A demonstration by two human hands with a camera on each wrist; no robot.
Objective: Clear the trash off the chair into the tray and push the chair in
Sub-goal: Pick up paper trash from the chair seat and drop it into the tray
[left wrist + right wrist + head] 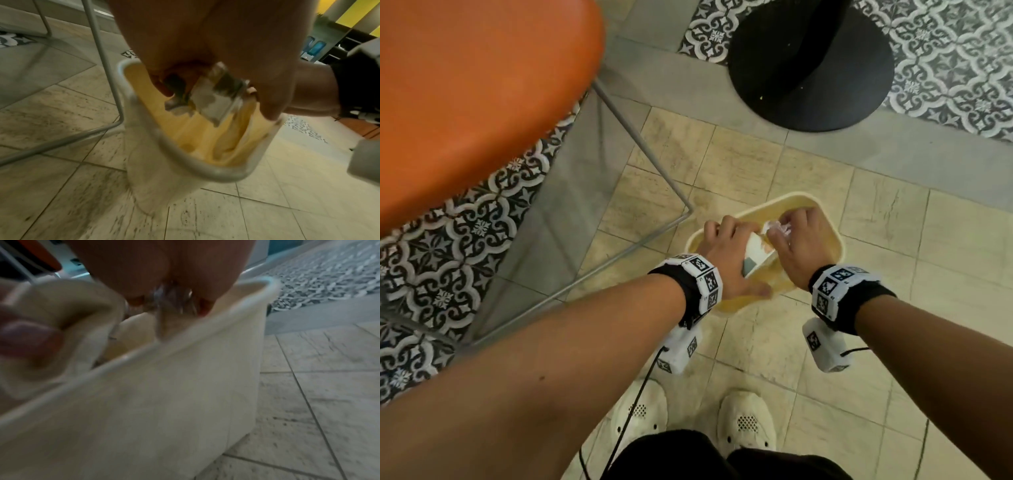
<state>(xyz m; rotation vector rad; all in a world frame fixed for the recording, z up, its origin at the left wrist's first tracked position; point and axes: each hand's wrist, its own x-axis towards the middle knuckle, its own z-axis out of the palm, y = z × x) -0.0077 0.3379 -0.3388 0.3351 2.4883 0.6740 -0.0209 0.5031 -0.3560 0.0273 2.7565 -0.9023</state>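
Trash directly above tray, lower centre: carton gripped in left hand, clear wrapper pinched by right hand.

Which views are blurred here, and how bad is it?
Head view: mostly sharp, with wide-angle bending at the edges. Left wrist view: motion blur smears the tray. Right wrist view: worst, tray wall and clear wrapper both smeared.

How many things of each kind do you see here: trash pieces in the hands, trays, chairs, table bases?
Trash pieces: 2, a white card in the left hand, a clear wrapper in the right hand
Trays: 1
Chairs: 1
Table bases: 1
Total: 5
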